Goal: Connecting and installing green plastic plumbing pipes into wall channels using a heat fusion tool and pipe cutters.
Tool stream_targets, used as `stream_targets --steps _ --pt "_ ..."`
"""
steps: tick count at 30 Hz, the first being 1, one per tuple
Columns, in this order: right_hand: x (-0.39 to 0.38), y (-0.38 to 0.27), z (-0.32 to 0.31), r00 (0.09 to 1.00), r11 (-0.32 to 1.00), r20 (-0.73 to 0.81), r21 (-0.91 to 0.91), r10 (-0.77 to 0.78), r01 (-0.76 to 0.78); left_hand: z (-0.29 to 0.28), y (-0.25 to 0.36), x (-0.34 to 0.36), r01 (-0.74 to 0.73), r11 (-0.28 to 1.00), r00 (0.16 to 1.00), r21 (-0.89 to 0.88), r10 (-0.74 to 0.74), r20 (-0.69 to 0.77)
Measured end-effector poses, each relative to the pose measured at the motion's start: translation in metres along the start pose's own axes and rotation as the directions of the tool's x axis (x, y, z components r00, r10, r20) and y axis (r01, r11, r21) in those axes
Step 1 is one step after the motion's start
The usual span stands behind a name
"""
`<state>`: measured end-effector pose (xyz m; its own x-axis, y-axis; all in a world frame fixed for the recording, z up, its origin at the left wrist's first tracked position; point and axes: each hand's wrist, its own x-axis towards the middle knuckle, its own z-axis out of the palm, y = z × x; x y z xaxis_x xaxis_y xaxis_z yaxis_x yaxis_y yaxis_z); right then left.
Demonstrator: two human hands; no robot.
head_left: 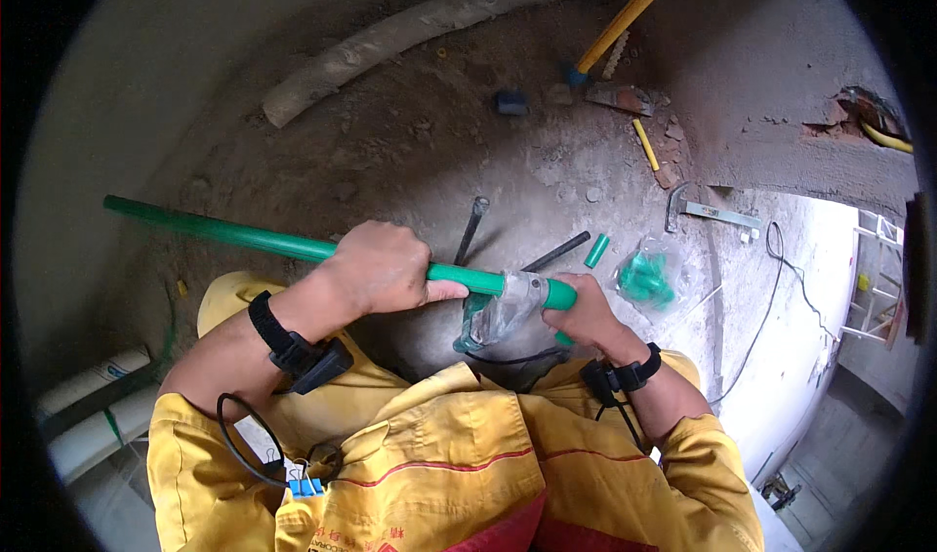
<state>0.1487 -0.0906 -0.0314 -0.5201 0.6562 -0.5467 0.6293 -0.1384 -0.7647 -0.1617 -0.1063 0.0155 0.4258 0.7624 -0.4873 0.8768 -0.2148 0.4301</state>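
Head view: the left hand (379, 264) is wrapped around the long green pipe (224, 228), which slants across the view; the right hand (588, 314) grasps the green end piece (560, 295) beyond a grey collar (525, 286). Unequal pushing by the hands could skew the pieces at the collar; were it hot, which cannot be told, a slipping finger could burn. The pipe's unsupported far end (122, 204) could sag.

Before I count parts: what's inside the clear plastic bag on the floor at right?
Green pieces show through the clear plastic bag; they overlap, so whatever lies beneath them is hidden.
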Motion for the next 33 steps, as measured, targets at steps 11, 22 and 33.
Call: stream_targets --steps 11,22,33 --pt "0.003 -0.001 -0.003 0.998 0.998 -0.042 -0.045 -0.042 0.040 0.001 0.003 -0.004 0.027 0.998 0.998 0.058 -0.024 -0.051" --pt "0.006 -0.015 -0.014 0.975 0.970 0.138 0.150 0.172 -0.192 -0.009 0.008 -0.001 -0.098 0.995 0.988 0.006 0.098 -0.117" --pt "0.005 -0.006 -0.005 0.991 0.994 -0.119 -0.077 0.067 -0.076 -0.002 0.017 0.000 -0.051 0.999 0.994 0.015 0.052 -0.095"
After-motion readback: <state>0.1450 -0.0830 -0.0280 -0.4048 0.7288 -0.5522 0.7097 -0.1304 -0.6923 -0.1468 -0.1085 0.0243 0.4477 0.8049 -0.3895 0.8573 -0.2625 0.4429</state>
